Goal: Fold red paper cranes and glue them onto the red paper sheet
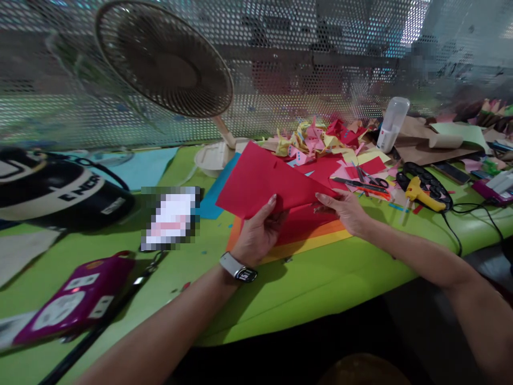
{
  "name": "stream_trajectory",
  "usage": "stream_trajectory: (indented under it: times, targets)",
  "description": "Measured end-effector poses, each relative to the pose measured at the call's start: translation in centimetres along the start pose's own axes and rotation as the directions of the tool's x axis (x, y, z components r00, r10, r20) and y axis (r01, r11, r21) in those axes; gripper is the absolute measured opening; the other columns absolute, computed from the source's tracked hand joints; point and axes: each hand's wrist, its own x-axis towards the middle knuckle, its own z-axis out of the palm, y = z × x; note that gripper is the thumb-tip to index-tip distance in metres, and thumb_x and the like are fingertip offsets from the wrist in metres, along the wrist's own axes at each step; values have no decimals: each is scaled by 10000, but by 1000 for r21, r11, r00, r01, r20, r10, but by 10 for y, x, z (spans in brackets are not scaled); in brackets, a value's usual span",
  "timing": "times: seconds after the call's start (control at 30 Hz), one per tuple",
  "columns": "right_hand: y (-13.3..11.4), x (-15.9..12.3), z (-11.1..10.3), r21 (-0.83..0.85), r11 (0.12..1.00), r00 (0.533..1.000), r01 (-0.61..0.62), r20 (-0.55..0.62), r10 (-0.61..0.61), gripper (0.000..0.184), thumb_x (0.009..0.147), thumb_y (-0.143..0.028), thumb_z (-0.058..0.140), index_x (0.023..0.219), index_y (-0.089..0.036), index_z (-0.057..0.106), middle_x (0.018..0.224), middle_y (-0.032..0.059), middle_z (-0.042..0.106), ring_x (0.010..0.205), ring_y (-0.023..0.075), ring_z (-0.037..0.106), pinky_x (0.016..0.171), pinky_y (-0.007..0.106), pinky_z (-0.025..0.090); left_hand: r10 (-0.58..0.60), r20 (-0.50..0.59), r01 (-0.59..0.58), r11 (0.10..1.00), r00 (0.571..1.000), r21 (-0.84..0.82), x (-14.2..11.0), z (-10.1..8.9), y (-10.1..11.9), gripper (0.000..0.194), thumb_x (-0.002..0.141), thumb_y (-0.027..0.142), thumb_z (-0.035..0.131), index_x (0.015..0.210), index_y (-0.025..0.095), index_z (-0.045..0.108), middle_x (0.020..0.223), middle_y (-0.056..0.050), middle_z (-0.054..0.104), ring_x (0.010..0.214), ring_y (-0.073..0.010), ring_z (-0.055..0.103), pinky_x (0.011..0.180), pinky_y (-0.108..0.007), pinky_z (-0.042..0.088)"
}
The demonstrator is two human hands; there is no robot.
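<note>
Between both hands I hold a sheet of red paper (264,179), tilted up off the table. My left hand (260,235) pinches its lower edge, thumb on top and fingers underneath. At the sheet's right end, my right hand (347,209) grips the edge between thumb and fingers. Orange paper (234,235) and yellow paper (308,245) lie beneath, along with more red paper, partly hidden by the held sheet. A blue sheet (218,195) shows at the left of the stack.
A fan (164,61) stands behind on the green table (320,283). Folded paper pieces (310,141) are heaped at the back. To the right are scissors (379,181) and a yellow glue gun (427,195); at left, a phone (170,219), a purple power strip (78,297) and a black jug (60,192).
</note>
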Motion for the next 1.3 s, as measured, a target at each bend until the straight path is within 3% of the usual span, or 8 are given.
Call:
stream_trajectory:
  times: [0.5, 0.73, 0.93, 1.1, 1.3]
  targets:
    - [2, 1, -4, 45, 999, 1000, 8, 5, -8, 287, 622, -451, 872, 748, -232, 735, 735, -12, 731, 667, 124, 684, 755, 309, 580, 11, 7, -11, 1000, 1000, 28, 0, 2, 4, 177, 787, 16, 724, 758, 189, 709, 752, 28, 765, 681, -94, 727, 702, -166, 615]
    - [2, 3, -4, 13, 1000, 999, 18, -49, -17, 351, 559, -508, 886, 678, -222, 720, 670, -25, 706, 594, 104, 631, 694, 289, 551, 14, 17, -14, 1000, 1000, 22, 2, 1, 3, 166, 777, 25, 743, 766, 188, 717, 758, 36, 768, 664, -89, 723, 698, -180, 616]
    - [2, 3, -2, -30, 998, 990, 52, -129, -55, 424, 491, -561, 890, 672, -220, 714, 644, -34, 685, 560, 107, 610, 637, 290, 533, 30, 59, -34, 997, 998, 68, 4, -5, 0, 149, 755, 71, 778, 780, 206, 718, 802, 29, 774, 778, -120, 742, 756, -206, 610]
    - [4, 3, -2, -76, 991, 973, 110, -194, -123, 428, 515, -579, 873, 654, -222, 682, 609, -38, 656, 549, 114, 602, 621, 295, 522, 50, 103, -59, 994, 993, 91, 8, -11, -4, 197, 681, 154, 860, 810, 211, 723, 816, 22, 772, 819, -139, 743, 787, -229, 605]
    - [3, 7, -5, -46, 996, 982, 80, -170, -86, 394, 522, -527, 884, 670, -226, 677, 637, -36, 644, 603, 123, 617, 652, 303, 516, 77, 87, -84, 993, 993, 88, 8, -10, -4, 270, 613, 161, 903, 810, 204, 724, 829, 30, 769, 779, -116, 732, 741, -193, 592]
